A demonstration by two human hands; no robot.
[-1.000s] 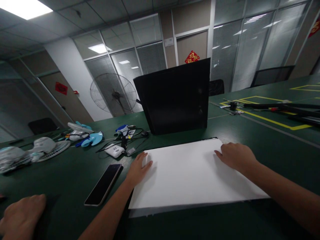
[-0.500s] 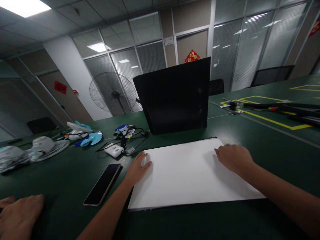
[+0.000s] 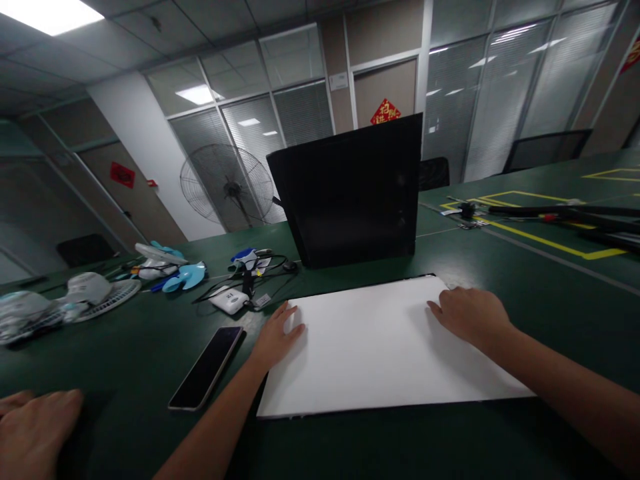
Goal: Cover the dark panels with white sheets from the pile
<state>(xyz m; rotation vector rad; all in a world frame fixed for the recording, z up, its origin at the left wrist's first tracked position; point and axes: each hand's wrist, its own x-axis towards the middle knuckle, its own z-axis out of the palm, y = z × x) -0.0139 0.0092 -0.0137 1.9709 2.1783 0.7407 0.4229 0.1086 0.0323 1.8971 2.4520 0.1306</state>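
Note:
A flat white board (image 3: 360,353) with a thin dark rim along its far side lies on the green table before me. My left hand (image 3: 277,337) holds its left edge near the far corner, thumb over the white surface and fingers along the side. At the opposite edge, my right hand (image 3: 470,313) grips near the far right corner. Its thumb points inward above the surface, while the other fingers are curled and mostly hidden. To the left of my left forearm lies a smartphone (image 3: 207,367) with a dark screen.
A black upright panel (image 3: 350,193) stands behind the board. Cables and a white device (image 3: 229,300) lie left of it, near blue fan blades (image 3: 185,277) and white fan parts (image 3: 87,293). Another person's hand (image 3: 37,427) rests at lower left. Black equipment (image 3: 560,213) lies right.
Both my hands and the white board stay in place; the view shifts very slightly. The other person's hand at lower left moves a little to the left.

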